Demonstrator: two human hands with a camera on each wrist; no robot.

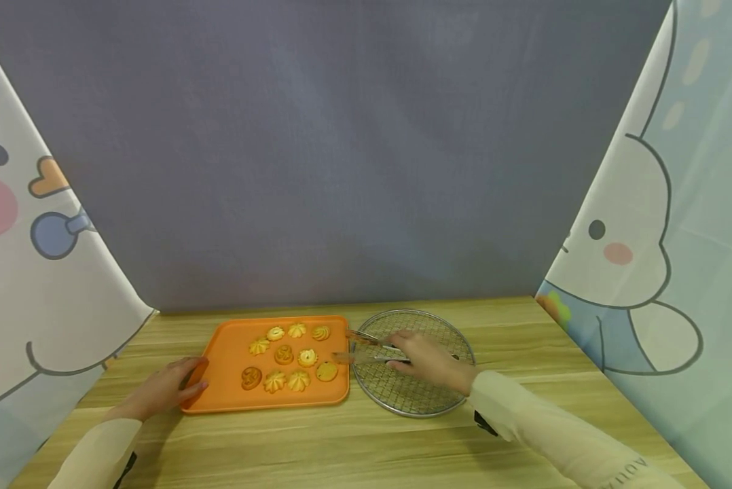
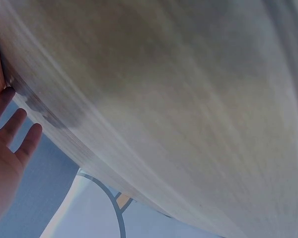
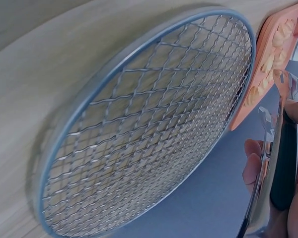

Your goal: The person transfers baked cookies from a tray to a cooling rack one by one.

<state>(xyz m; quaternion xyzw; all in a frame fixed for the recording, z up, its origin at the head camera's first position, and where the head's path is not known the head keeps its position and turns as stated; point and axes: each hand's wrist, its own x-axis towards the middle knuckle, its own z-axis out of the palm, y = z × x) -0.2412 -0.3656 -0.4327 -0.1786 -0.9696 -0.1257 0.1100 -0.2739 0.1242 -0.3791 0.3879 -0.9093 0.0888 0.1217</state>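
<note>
Left hand (image 1: 161,389), fingers loosely extended, touches an orange tray (image 1: 225,356); cookies (image 1: 284,354) inside lie to its right. Right hand (image 1: 428,360) grips tongs (image 3: 284,168), tips leftward over the tray's edge; a round wire rack (image 1: 410,396) lies beneath that hand.

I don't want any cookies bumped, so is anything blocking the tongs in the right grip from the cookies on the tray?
Nothing visible does. In the head view, the tips of the tongs in the right grip appear over the orange tray's edge, close to the nearest cookies.
</note>
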